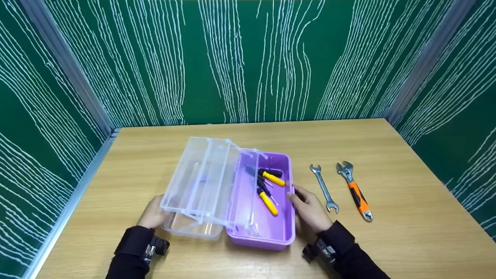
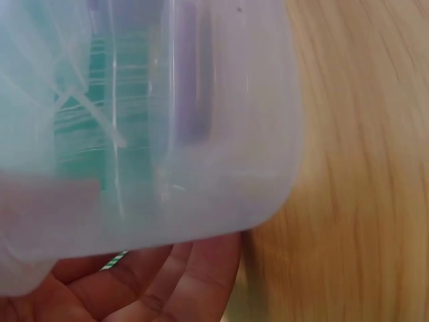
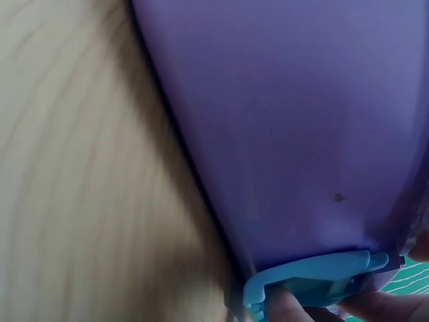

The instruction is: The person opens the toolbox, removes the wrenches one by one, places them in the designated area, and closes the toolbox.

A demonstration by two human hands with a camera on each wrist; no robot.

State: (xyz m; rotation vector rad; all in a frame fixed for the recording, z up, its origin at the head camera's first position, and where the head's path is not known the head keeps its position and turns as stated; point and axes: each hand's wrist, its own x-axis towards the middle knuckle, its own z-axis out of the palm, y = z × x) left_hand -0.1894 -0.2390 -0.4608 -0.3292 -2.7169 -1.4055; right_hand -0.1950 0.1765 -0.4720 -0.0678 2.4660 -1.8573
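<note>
A purple toolbox (image 1: 263, 242) stands with its lid swung over to the left. That lid is clear plastic with folding trays (image 1: 186, 178). My left hand (image 1: 153, 213) grips the lid's left side, its fingers (image 2: 208, 275) below the plastic edge and part of it blurred behind the plastic. On the box's right wall, my right hand (image 1: 312, 209) holds the rim, with fingertips (image 3: 285, 305) at a blue latch (image 3: 315, 268). Inside the box lie yellow-handled tools (image 1: 268, 202) and black-handled tools (image 1: 263, 186), partly seen through the lid trays.
Right of the box, an open-ended wrench (image 1: 324, 189) lies on the wooden table (image 1: 155, 147). Farther right is an adjustable wrench (image 1: 356, 193) with an orange and black handle. Green panels (image 1: 217, 58) with white lines stand behind and at both sides.
</note>
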